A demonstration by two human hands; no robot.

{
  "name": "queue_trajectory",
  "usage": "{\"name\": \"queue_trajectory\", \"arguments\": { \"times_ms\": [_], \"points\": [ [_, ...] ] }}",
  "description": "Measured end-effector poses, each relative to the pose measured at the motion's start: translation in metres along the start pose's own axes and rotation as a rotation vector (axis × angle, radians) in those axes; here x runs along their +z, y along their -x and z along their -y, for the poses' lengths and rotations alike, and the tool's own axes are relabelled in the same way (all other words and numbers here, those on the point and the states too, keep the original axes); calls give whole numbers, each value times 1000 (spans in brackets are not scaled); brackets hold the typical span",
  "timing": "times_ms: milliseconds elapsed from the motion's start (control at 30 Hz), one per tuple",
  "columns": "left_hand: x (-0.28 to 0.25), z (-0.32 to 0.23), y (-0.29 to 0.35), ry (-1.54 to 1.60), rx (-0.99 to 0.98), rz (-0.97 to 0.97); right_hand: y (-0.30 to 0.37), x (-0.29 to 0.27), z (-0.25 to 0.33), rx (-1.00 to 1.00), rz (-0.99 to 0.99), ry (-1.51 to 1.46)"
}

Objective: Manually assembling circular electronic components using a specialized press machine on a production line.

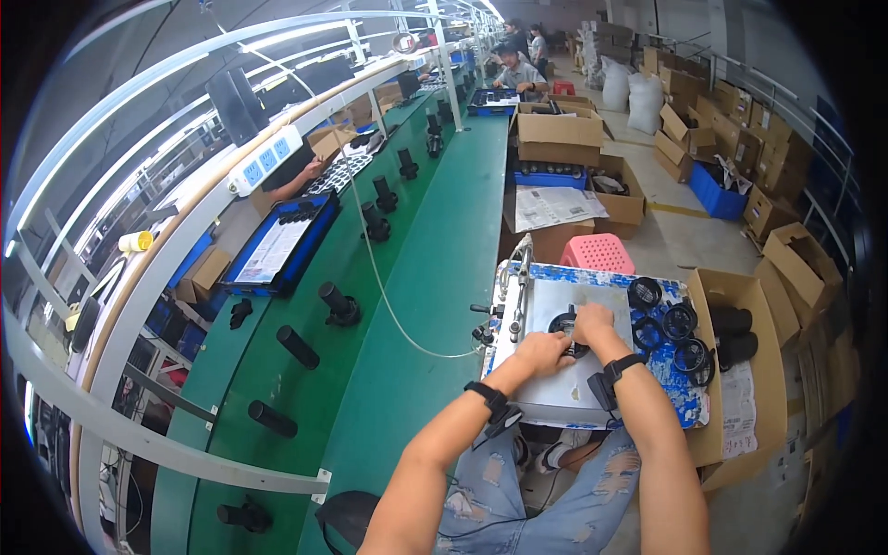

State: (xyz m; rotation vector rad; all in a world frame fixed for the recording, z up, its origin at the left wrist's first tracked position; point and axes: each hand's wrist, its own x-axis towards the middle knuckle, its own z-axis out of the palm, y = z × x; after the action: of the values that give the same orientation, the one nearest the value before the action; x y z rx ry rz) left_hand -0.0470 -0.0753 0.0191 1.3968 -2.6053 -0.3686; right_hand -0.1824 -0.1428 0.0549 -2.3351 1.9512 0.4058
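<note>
Bending over the black ring on the grey plate, the left hand and right hand have curled fingers; whether they pinch, I cannot tell. It seems light, stiff, best held by its rim.

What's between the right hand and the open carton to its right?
Head view: right edge of the grey plate, then black rings on the blue-and-white board, between right hand and carton.
</note>
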Motion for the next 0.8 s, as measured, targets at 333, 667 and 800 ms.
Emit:
{"name": "queue_trajectory", "arguments": {
  "times_ms": [333,667,800],
  "points": [
    [26,-5,6,-50,54,-219,1,15,-3,-62,-94,135],
    [22,-13,32,154,-16,-544,3,14,-13,-254,-207,-30],
    [-4,-1,97,208,78,-781,-13,63,-103,-259,-51,-865]
  ]
}}
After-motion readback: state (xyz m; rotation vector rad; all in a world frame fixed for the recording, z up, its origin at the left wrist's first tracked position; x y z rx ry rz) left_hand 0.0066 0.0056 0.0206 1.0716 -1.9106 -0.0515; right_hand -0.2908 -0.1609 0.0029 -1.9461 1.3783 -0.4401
